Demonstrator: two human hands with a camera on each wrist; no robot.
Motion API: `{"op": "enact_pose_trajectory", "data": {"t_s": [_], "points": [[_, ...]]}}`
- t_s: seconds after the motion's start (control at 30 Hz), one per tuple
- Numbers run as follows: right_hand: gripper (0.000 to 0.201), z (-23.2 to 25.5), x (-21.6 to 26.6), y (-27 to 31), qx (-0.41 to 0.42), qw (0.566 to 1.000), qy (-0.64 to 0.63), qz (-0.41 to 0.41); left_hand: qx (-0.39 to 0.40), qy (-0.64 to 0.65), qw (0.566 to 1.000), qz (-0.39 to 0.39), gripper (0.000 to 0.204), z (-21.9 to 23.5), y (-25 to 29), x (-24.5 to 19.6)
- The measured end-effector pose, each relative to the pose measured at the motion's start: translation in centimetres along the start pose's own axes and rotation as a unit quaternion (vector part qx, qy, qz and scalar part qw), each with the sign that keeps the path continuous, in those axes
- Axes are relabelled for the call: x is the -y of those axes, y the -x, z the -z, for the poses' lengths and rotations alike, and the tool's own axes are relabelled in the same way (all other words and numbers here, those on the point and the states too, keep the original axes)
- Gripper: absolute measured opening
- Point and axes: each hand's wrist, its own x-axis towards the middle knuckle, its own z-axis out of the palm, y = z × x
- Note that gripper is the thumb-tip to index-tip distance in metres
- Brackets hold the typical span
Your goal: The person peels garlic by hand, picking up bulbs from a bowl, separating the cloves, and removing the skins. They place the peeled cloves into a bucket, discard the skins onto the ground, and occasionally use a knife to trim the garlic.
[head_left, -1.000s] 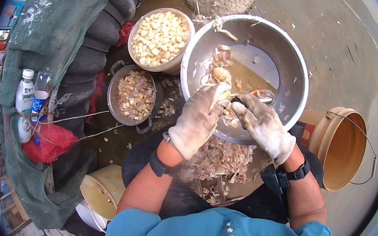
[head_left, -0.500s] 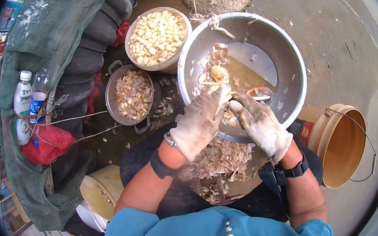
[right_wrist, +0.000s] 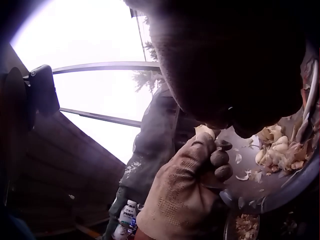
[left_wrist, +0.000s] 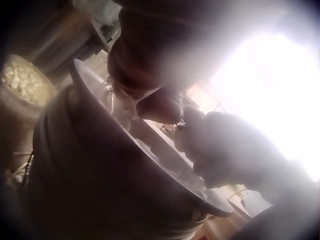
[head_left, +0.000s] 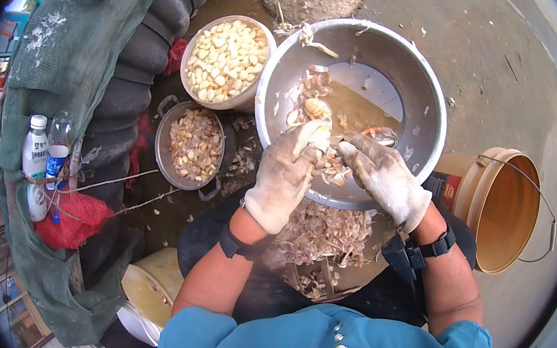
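Observation:
In the head view, both gloved hands meet over the near part of a large metal basin [head_left: 267, 84]. My left hand [head_left: 289, 175] pinches a pale garlic clove [right_wrist: 205, 131] at its fingertips, best seen in the right wrist view. My right hand [head_left: 390, 182] is close beside it, thumb near bent fingers pointing at the clove; I cannot tell what is between its fingertips. Just beyond the right fingers shows an orange-and-silver object [head_left: 382, 135]. A garlic bulb [head_left: 317, 109] and loose garlic skins [head_left: 316, 77] lie in the basin, with shallow brownish water.
A tub [head_left: 256, 93] of peeled cloves and a smaller pot [head_left: 214, 169] of unpeeled cloves stand left. Garlic skins [head_left: 330, 237] pile up below the basin. A tan bucket [head_left: 480, 200] lies tipped at right. Bottles [head_left: 35, 149] and a red mesh bag [head_left: 79, 218] sit far left.
The hands stay together at the basin, with small finger movements; a slight gap now shows between their fingertips. The whole view shifts a little.

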Motion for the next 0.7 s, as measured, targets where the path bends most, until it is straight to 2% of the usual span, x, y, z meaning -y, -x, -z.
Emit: {"op": "enact_pose_trajectory", "data": {"t_s": [0.03, 0.07, 0.1, 0.17, 0.23, 0.27, 0.3, 0.33, 0.37, 0.4, 0.43, 0.47, 0.53, 0.57, 0.6, 0.63, 0.67, 0.7], "points": [[0.031, 0.1, 0.1, 0.0, 0.0, 1.0, 0.001, 0.001, -0.001, 0.159, 0.984, 0.083, 0.034, 0.1, -0.2, -1.1], [0.032, 0.3, 0.6, 0.0, 0.005, 0.999, -0.021, -0.032, -0.003, 0.159, 0.984, 0.083, 0.034, 0.2, -0.2, -1.1], [0.032, 0.3, 0.9, 0.0, 0.009, 0.997, -0.044, -0.065, 0.002, 0.17, 0.983, 0.073, 0.034, 0.3, -0.1, -1.0], [0.032, 0.2, 0.7, 0.2, 0.01, 0.999, -0.005, -0.034, 0.005, 0.18, 0.982, 0.063, 0.035, 0.6, 0.0, -1.1], [0.032, 0.1, 0.7, 0.1, 0.011, 0.999, 0.035, -0.001, 0.04, 0.065, 0.996, -0.045, 0.032, 1.2, 0.0, -1.4], [0.032, 0.2, 0.9, -0.1, 0.029, 0.999, 0.009, -0.033, 0.04, 0.064, 0.996, -0.045, 0.032, 1.3, 0.0, -1.9], [0.032, 0.2, 1.0, -0.3, 0.046, 0.997, -0.016, -0.066, 0.033, 0.147, 0.988, 0.016, 0.029, 1.3, 0.0, -2.6], [0.032, -0.1, 0.1, -0.2, 0.046, 0.997, -0.016, -0.064, 0.026, 0.229, 0.97, 0.076, 0.026, 1.3, 0.0, -2.9], [0.032, -0.7, -1.6, -0.1, 0.033, 0.998, 0.052, 0.029, 0.025, 0.228, 0.97, 0.076, 0.026, 1.1, 0.0, -2.6], [0.032, -0.9, -1.6, -0.2, 0.02, 0.985, 0.119, 0.121, 0.006, 0.284, 0.955, 0.089, 0.023, 0.9, -0.2, -2.3], [0.032, -0.4, -0.5, 0.2, 0.047, 0.998, 0.034, 0.033, -0.013, 0.339, 0.935, 0.101, 0.021, 0.8, -0.2, -2.1], [0.032, -0.4, -0.9, 0.1, 0.048, 0.998, 0.035, 0.034, -0.014, 0.339, 0.935, 0.101, 0.021, 0.9, -0.2, -2.1], [0.032, -0.3, -1.5, -0.1, 0.006, 0.972, 0.143, 0.188, 0.01, 0.288, 0.949, 0.127, 0.02, 1.5, -0.1, -2.8], [0.032, -0.2, -1.4, 0.0, 0.006, 0.972, 0.143, 0.189, 0.009, 0.287, 0.949, 0.127, 0.02, 1.7, -0.1, -2.9], [0.033, 0.1, 0.1, 0.0, 0.019, 0.996, 0.036, 0.075, 0.019, 0.271, 0.954, 0.125, 0.019, 1.9, 0.0, -2.9], [0.034, 0.5, 1.0, 0.0, 0.032, 0.996, -0.072, -0.042, 0.029, 0.254, 0.959, 0.123, 0.019, 2.0, 0.1, -2.9], [0.034, 0.7, 1.3, 0.0, 0.033, 0.996, -0.072, -0.043, 0.029, 0.255, 0.959, 0.124, 0.019, 2.0, 0.1, -2.8], [0.034, 0.9, 1.5, -0.1, 0.035, 0.997, -0.063, -0.041, 0.035, 0.174, 0.982, 0.058, 0.018, 2.1, 0.0, -2.5]]}}
